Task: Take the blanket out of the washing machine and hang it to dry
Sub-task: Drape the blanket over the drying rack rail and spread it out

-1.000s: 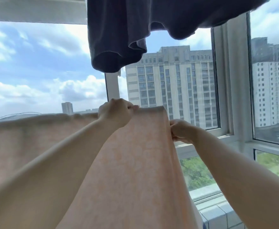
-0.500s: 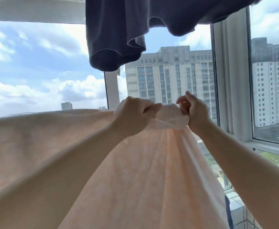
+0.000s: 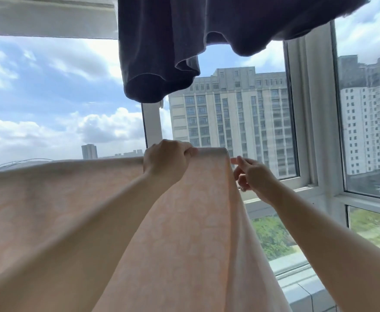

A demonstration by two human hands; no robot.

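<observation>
A pale peach blanket [image 3: 195,221] hangs stretched across the lower half of the view, its top edge running level from the far left to a right corner near the middle. My left hand [image 3: 166,162] grips that top edge close to the right corner, fingers curled over the cloth. My right hand [image 3: 252,176] is just right of the blanket's side edge, fingers loosely spread, holding nothing; its fingertips are at or just off the edge. Whatever bears the blanket is hidden under the cloth.
A dark grey garment [image 3: 173,52] hangs overhead, its hem dipping low above my hands. White window frames [image 3: 306,131] and glass stand close behind the blanket. A tiled sill [image 3: 306,296] runs at the lower right. Buildings and trees lie outside.
The bunched corner held between both hands half a second ago is now spread flat. My right hand has let go and moved right and down, off the edge. The left hand keeps its grip.
</observation>
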